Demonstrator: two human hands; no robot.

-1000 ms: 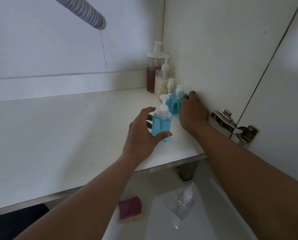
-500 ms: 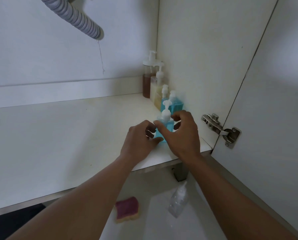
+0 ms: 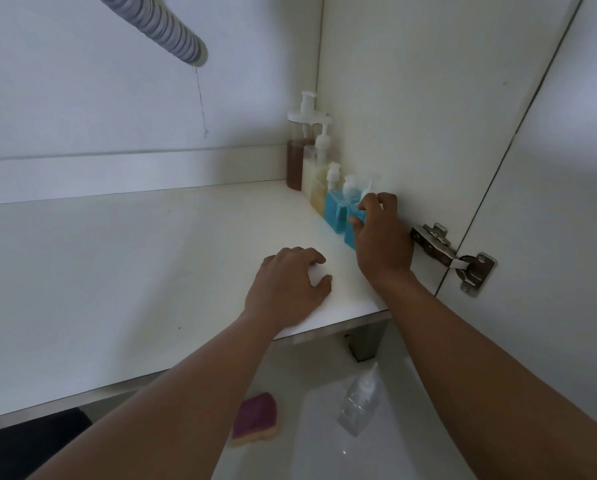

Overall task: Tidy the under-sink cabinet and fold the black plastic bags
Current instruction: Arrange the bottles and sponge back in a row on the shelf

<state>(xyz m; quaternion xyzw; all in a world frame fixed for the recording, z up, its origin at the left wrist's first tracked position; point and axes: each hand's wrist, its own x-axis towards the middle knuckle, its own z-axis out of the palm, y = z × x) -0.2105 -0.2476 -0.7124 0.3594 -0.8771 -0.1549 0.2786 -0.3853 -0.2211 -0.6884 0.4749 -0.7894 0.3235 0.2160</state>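
Top left: a grey corrugated drain hose [image 3: 165, 32] ends open above the white cabinet shelf [image 3: 117, 265], with a thin thread trailing from its mouth. Any drip would land on bare board, well apart from the bottles.

Lower left, under the shelf edge: a dark patch, too dim to identify. No black plastic bags are plainly in view. A purple sponge with yellow backing [image 3: 255, 419] lies on the floor.

Centre: the left hand [image 3: 286, 285] rests on the shelf near its front edge, fingers loosely curled, holding nothing.

Right of centre: a row of pump bottles stands along the right cabinet wall.
- At the back, a clear bottle of brown liquid [image 3: 297, 161].
- Next, a pale yellow bottle [image 3: 316, 174].
- Next, a blue square bottle [image 3: 335, 209].
- Last, the front blue square pump bottle [image 3: 350, 233].

The right hand [image 3: 381, 237] grips this last one, thumb on its near side and fingers curled over the pump top. Whether it touches its blue neighbour cannot be told.

Risks, as judged:
- A hard shove could topple the row backwards.
- Finger pressure on the pump head could squirt soap.
- The knuckles sit near the steel door hinge [image 3: 452, 258] and may scrape it on withdrawal.

Lower right: a clear empty pump bottle [image 3: 359, 400] lies on its side on the floor, easily forgotten or stepped on.
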